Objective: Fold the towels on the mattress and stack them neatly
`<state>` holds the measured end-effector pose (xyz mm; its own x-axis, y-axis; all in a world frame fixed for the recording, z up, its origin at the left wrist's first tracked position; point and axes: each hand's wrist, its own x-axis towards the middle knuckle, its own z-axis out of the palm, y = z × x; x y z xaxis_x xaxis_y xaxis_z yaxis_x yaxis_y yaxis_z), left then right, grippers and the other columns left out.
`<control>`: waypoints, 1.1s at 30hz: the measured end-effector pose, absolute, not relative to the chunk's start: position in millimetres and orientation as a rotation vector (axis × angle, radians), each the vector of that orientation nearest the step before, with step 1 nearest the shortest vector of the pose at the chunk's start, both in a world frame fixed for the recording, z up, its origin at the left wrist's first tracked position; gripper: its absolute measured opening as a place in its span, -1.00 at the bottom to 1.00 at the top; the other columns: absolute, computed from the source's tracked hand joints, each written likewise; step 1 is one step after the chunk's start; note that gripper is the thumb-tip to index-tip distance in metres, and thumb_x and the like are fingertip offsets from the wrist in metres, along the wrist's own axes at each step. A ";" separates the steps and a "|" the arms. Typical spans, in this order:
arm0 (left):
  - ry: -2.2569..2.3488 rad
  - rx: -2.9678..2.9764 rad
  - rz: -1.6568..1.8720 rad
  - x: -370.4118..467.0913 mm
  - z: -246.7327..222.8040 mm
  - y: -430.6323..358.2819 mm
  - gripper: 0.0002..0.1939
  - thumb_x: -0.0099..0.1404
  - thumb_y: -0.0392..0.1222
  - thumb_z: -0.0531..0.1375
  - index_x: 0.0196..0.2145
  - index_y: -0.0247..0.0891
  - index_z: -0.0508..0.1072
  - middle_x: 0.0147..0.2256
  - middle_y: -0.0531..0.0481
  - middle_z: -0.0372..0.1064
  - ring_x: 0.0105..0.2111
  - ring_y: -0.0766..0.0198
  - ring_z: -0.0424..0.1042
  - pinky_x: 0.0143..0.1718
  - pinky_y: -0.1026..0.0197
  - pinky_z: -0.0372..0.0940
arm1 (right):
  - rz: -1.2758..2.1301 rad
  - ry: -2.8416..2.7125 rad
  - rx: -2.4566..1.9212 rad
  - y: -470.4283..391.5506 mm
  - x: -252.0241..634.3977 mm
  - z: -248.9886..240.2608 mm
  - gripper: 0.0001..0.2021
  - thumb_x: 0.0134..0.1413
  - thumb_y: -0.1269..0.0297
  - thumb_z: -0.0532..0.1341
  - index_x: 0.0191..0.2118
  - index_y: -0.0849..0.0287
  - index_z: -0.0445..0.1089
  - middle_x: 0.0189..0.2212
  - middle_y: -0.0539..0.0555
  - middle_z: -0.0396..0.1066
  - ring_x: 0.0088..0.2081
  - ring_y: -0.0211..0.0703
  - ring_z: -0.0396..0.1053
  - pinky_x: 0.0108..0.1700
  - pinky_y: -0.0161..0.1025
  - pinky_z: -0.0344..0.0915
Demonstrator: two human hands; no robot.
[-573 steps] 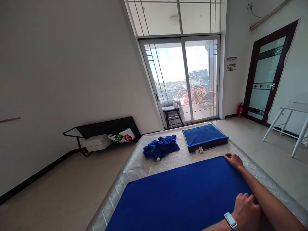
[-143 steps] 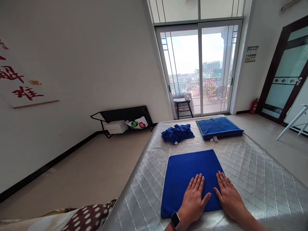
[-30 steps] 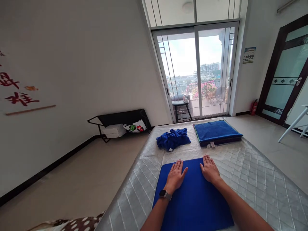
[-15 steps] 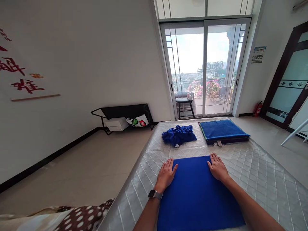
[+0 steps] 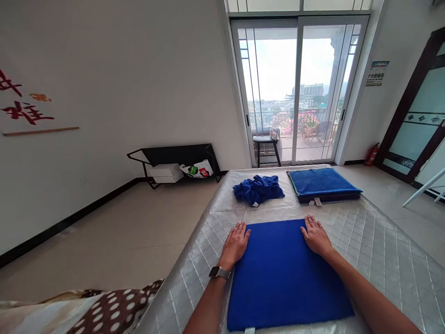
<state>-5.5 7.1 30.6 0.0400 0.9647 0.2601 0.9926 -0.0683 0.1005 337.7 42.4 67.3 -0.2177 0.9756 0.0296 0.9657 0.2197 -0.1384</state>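
Hands now further apart than half second ago: left hand (image 5: 235, 244) flat at folded blue towel's (image 5: 283, 273) far left corner, right hand (image 5: 315, 235) flat at far right corner; both grips spread wide, holding nothing. Towel lies flat on mattress (image 5: 382, 250), near-square, slightly longer running away from person. Bare quilted surface on both sides; crumpled blue towel (image 5: 257, 189) and folded towel stack (image 5: 323, 184) well apart beyond.

My arms are bare, without sleeves. My left wrist carries a dark-banded smartwatch (image 5: 219, 272) with a pale face.
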 end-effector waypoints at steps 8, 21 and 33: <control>-2.145 -2.228 -0.642 -11.0 33.7 10.1 -0.51 0.48 -0.10 -0.12 0.21 -0.27 0.35 0.25 -0.16 0.28 0.30 0.07 0.18 0.30 -0.06 0.09 | 0.232 -2.338 -1.890 39.6 336.8 76.6 -0.38 0.38 0.13 -0.16 0.41 0.40 -0.04 0.41 0.23 -0.08 0.42 -0.05 -0.17 0.40 -0.07 -0.20; -2.248 -2.125 -0.924 -8.7 49.5 26.2 -0.77 0.37 -0.15 0.05 -0.17 -0.21 0.48 -0.05 -0.16 0.49 0.04 0.06 0.42 0.13 0.02 0.25 | 0.212 -1.982 -1.805 60.1 365.8 74.0 -0.58 0.32 0.28 -0.02 0.17 0.19 0.39 0.15 0.18 0.39 0.19 -0.05 0.28 0.21 -0.17 0.17; -2.327 -2.068 -1.422 -6.8 54.5 26.1 -0.80 0.30 -0.07 0.11 -0.26 -0.18 0.46 -0.27 -0.07 0.56 -0.17 0.11 0.54 -0.04 0.09 0.35 | 0.321 -1.814 -1.657 67.5 373.9 68.5 -0.73 0.24 0.25 0.05 -0.11 0.13 0.48 -0.14 0.11 0.52 -0.04 -0.06 0.42 0.07 -0.18 0.26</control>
<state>-6.8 26.1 54.5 -0.2450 0.9208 0.3035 0.6903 -0.0542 0.7215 373.9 67.5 68.5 0.0120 0.9550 0.2963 0.7950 0.1707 -0.5821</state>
